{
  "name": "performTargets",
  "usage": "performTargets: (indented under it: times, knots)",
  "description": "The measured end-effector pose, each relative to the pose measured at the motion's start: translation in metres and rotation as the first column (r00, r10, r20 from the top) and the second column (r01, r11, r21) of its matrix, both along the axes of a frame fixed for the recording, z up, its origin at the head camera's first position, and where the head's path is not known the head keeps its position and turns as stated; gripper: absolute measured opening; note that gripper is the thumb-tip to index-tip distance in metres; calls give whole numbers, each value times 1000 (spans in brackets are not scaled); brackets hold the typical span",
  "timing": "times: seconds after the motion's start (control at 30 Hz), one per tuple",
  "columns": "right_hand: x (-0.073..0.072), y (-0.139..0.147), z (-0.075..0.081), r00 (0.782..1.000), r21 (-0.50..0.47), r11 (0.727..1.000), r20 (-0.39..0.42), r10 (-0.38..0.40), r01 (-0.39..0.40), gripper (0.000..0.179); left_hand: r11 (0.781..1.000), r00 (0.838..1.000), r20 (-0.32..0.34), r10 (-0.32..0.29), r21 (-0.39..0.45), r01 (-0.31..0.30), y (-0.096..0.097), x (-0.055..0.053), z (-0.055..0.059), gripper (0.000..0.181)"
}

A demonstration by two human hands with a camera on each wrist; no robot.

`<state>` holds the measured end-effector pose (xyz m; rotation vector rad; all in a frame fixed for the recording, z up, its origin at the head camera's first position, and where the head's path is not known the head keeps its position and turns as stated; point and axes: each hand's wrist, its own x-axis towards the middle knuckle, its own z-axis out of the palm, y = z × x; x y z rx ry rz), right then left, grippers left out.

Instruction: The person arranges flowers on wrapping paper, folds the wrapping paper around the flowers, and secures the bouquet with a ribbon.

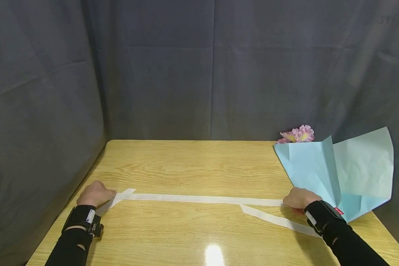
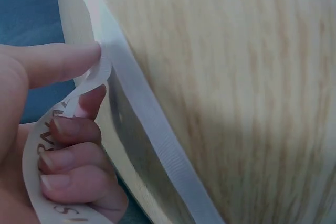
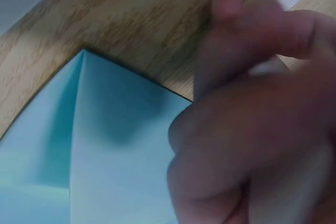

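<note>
A long white ribbon stretches straight from one hand to the other, low across the tabletop. My left hand pinches it between thumb and index finger; in the left wrist view a tail of ribbon with printed letters passes through the palm, other fingers curled. My right hand grips the ribbon's other part, fingers curled, and a piece of white shows between them in the right wrist view. A second run of ribbon slants below towards the right wrist. Beside the right hand lies a light blue paper wrap.
A pink flower pokes out of the wrap at the back right. A paler paper flap stands up at its right side. Grey cloth hangs behind and left of the wooden table.
</note>
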<state>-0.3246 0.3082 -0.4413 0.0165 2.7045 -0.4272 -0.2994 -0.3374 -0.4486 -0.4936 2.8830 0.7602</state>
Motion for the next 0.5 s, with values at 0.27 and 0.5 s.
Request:
performTargets:
  times: [0.27,0.5]
  knots:
    - [11,-12,18,987,131,990,-147,68,-49,12,997,1000,-15,-11,-81,10,6,3,4,30]
    - [14,-19,48,972,110,993,-225,66,-42,13,990,993,-101,-57,-133,44,22,-1,13,47]
